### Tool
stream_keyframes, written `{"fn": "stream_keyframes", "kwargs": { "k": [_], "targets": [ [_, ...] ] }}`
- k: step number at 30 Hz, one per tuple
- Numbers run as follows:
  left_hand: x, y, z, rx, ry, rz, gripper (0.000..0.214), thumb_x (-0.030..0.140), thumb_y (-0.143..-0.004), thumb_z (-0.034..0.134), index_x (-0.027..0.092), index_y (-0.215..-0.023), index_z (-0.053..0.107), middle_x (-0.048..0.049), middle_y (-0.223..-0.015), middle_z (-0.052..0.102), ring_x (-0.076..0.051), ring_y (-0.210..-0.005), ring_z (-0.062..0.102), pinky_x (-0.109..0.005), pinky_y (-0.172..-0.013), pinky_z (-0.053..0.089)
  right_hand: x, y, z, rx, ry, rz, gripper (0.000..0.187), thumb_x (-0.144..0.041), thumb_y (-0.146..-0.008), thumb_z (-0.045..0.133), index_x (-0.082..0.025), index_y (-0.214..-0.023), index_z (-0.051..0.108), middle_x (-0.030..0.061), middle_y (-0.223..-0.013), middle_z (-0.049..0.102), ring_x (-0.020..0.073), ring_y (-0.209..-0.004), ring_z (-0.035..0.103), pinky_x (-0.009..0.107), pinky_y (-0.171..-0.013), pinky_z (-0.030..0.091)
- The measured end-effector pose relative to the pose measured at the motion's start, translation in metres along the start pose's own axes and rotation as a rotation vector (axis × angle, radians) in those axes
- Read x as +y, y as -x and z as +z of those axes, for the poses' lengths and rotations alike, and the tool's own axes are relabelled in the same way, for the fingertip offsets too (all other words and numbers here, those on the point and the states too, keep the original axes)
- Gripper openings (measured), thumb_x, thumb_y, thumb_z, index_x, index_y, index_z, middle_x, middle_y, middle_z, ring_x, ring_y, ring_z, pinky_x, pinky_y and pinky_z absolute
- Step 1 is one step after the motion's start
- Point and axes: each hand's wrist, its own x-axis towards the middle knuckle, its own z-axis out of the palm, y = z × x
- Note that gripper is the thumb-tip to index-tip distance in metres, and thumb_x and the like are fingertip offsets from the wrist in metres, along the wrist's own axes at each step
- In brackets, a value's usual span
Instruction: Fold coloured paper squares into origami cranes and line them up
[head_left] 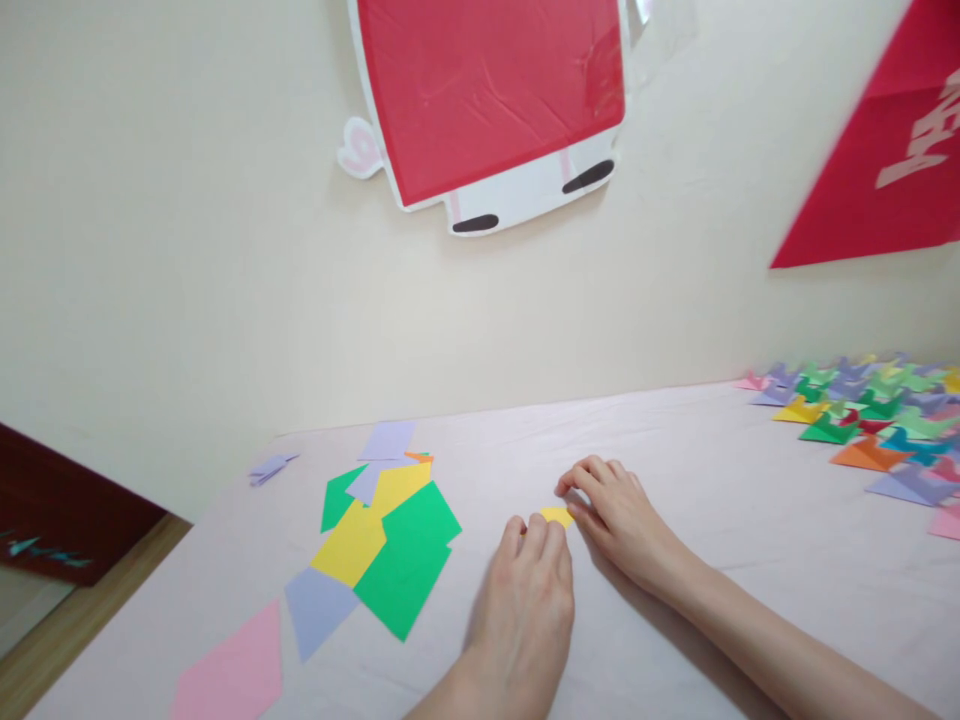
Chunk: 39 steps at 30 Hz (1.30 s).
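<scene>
A small yellow paper piece (556,516) lies on the white table (712,520), mostly hidden between my two hands. My left hand (525,610) rests knuckles up, its fingertips curled down and pressed on the near edge of the yellow paper. My right hand (615,515) comes in from the right, its bent fingers pinching and pressing the far side of the same piece. Both hands are closed on the paper against the tabletop.
Flat coloured paper squares (390,540) in green, yellow, lilac and pink are spread to the left of my hands. Several folded paper figures (877,415) crowd the far right of the table. The table's left edge drops to a wooden floor (67,630). A wall stands close behind.
</scene>
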Motion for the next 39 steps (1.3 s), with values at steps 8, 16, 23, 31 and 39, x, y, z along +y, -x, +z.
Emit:
{"fn": "stream_keyframes", "kwargs": {
  "k": [8,16,23,31,39],
  "targets": [
    [-0.003,0.000,-0.002,-0.060,0.052,-0.004,0.035,0.013,-0.082,0.054,0.009,-0.115,0.064,-0.0075,-0.098,0.060,-0.025,-0.094,0.049,-0.039,-0.089,0.042,0.004,-0.001,-0.004,0.019,-0.085,0.017,0.021,-0.018,-0.095,0.039,-0.022,-0.093,0.059,0.0063,-0.098,0.063,0.0227,-0.092,0.052,0.039,-0.084,0.040],
    [0.002,0.003,0.002,-0.050,-0.006,-0.032,0.043,0.013,-0.083,0.054,0.009,-0.125,0.059,-0.0090,-0.110,0.061,-0.025,-0.102,0.048,-0.040,-0.095,0.039,-0.005,0.000,0.004,0.021,0.220,-0.016,0.039,-0.039,-0.092,0.050,-0.026,-0.129,0.056,0.0125,-0.142,0.047,0.0307,-0.129,0.040,0.048,-0.100,0.035],
    [0.006,0.009,0.001,-0.057,-0.102,-0.088,0.038,0.012,-0.082,0.056,0.012,-0.120,0.063,-0.0096,-0.107,0.062,-0.026,-0.102,0.050,-0.040,-0.094,0.040,-0.008,-0.001,0.004,-0.020,0.278,0.028,0.042,-0.027,-0.093,0.046,-0.028,-0.134,0.054,0.0125,-0.147,0.044,0.0302,-0.134,0.038,0.047,-0.103,0.032],
    [-0.006,0.034,-0.012,-0.203,-0.255,-0.192,0.033,0.006,-0.078,0.052,0.009,-0.106,0.069,-0.0144,-0.096,0.063,-0.029,-0.096,0.052,-0.045,-0.087,0.043,-0.009,-0.001,0.004,-0.008,0.283,0.025,0.043,-0.026,-0.093,0.045,-0.028,-0.135,0.053,0.0121,-0.146,0.046,0.0289,-0.133,0.039,0.046,-0.103,0.033],
    [0.007,0.017,0.014,-0.027,-0.075,-0.182,0.054,0.013,-0.082,0.050,0.015,-0.136,0.052,-0.0112,-0.138,0.053,-0.028,-0.126,0.045,-0.046,-0.102,0.038,-0.008,0.001,0.005,0.031,0.287,0.004,0.042,-0.027,-0.094,0.044,-0.025,-0.134,0.054,0.0125,-0.145,0.047,0.0300,-0.131,0.040,0.046,-0.102,0.034]
  ]
}}
